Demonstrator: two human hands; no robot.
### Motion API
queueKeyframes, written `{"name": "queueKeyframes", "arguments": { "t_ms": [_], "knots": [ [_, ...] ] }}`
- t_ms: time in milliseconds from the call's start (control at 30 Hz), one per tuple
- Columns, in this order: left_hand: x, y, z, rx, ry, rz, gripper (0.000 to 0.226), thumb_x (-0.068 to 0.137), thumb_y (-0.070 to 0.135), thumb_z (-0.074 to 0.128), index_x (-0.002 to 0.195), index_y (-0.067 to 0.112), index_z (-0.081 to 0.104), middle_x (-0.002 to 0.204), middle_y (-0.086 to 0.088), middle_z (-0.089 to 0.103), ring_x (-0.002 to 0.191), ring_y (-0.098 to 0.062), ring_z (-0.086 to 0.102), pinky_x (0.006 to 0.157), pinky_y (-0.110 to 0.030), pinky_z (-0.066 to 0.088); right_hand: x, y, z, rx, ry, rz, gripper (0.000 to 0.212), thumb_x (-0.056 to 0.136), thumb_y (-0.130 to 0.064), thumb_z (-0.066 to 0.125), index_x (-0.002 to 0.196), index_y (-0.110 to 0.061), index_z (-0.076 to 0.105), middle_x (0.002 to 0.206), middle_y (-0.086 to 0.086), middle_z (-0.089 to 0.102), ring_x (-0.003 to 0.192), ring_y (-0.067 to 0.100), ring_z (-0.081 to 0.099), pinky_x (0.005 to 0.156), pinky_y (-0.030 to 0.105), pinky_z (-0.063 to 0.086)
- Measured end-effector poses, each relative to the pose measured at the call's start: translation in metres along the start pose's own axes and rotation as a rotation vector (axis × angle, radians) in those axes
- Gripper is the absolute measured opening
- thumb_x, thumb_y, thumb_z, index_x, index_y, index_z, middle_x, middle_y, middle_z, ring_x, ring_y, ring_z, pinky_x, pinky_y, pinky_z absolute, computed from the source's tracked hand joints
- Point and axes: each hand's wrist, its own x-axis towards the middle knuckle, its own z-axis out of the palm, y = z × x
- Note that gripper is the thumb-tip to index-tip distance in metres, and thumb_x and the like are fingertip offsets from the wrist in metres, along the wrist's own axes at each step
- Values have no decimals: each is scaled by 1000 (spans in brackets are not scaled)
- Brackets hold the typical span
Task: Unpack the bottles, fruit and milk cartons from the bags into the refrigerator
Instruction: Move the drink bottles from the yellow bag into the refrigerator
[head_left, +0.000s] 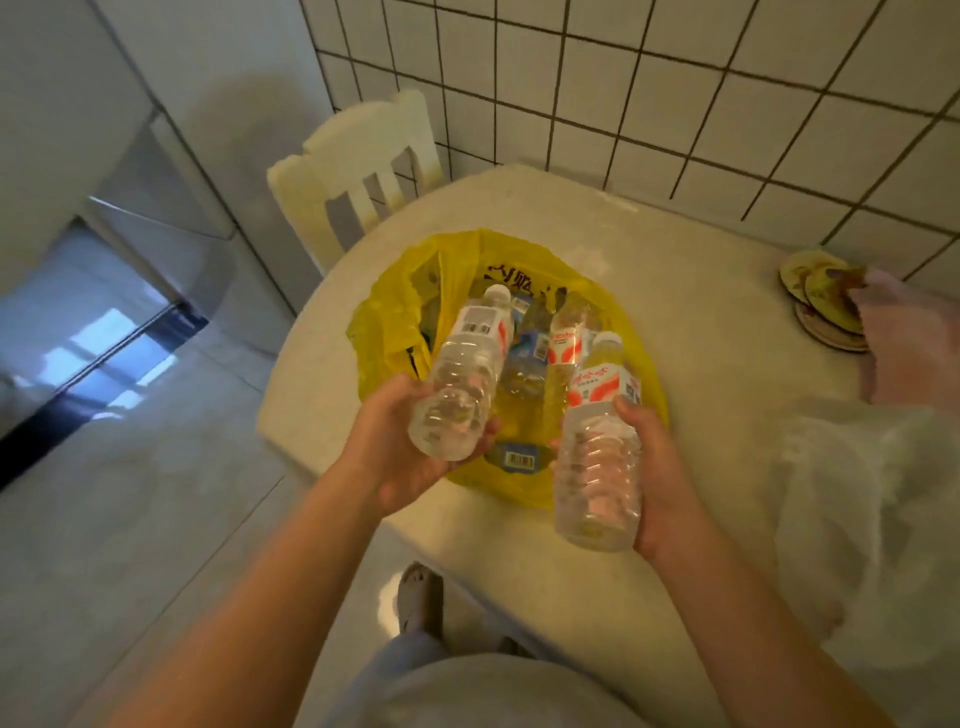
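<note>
While our left hand (400, 441) and right hand (660, 478) each clamp a bottle (462, 374), we carry both steady toward what may be the fridge (156, 218).

Clear plastic bottles (563, 340) crowd the yellow plastic bag (395, 322) at centre; bare grey floor (156, 493) at lower left lets me through.

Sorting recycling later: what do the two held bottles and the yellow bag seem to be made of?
The left bottle, gripped by the left hand, and right bottle, in the right hand, look like clear, glossy, ribbed plastic: see-through walls. The yellow bag looks like thin plastic film: crinkled, shiny folds.
</note>
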Motion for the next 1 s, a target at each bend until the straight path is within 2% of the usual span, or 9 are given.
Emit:
{"name": "queueKeyframes", "arguments": {
  "t_ms": [133,233,333,467,633,700,767,900,1000],
  "knots": [
    [-22,-9,-34,-84,-195,26,89,61,19,69,143,-7,44,130,-29,52,115,-38,59,99,-45,51,1,17,16,-77,-16,10,70,68,-51,70,120,-4,61,91,17,69,67,27,69,61,35,59],
    [-38,-10,-60,-76,-233,60,79,60,16,73,134,-3,53,123,-25,57,109,-35,62,94,-44,52,3,32,35,-153,-66,2,69,70,-49,69,123,-6,61,104,21,68,79,30,69,66,37,59],
    [-61,-6,-90,-57,-177,86,79,59,20,79,131,2,51,113,-20,60,97,-34,63,84,-44,55,7,53,62,-214,-140,-3,61,73,-41,69,122,-5,60,90,16,70,74,28,69,65,36,60],
    [-95,9,-139,-20,11,152,90,49,32,91,125,0,55,102,-19,65,86,-33,65,74,-42,56,15,93,111,-315,-242,34,87,47,-32,89,123,-1,60,97,21,68,79,31,71,68,40,61],
    [-145,45,-219,-72,156,284,100,41,38,95,127,4,57,98,-16,67,85,-30,68,72,-41,58,28,168,193,-417,-324,145,43,73,-32,62,104,-2,65,84,22,70,68,31,71,59,37,60],
    [-169,65,-259,-89,189,313,92,42,36,93,121,3,59,94,-16,67,80,-29,68,67,-37,59,37,205,229,-455,-355,158,35,75,-30,61,96,-3,65,76,20,69,62,29,68,56,36,58],
    [-195,86,-303,-103,220,339,71,55,31,83,116,4,59,91,-16,64,75,-27,65,63,-33,58,46,247,269,-491,-381,183,36,74,-30,65,99,-4,62,76,20,68,61,29,66,57,34,57],
    [-253,129,-394,-118,289,402,44,73,24,68,112,6,57,85,-13,58,71,-24,57,63,-31,50,64,338,351,-575,-382,230,74,48,-36,87,110,-5,61,89,23,68,70,32,66,65,37,55],
    [-295,158,-455,-95,374,470,40,72,23,69,107,6,60,81,-11,63,67,-22,60,62,-31,51,73,396,407,-596,-377,220,78,55,-34,79,124,-2,58,96,23,65,73,30,69,66,38,56]
  ]
}}
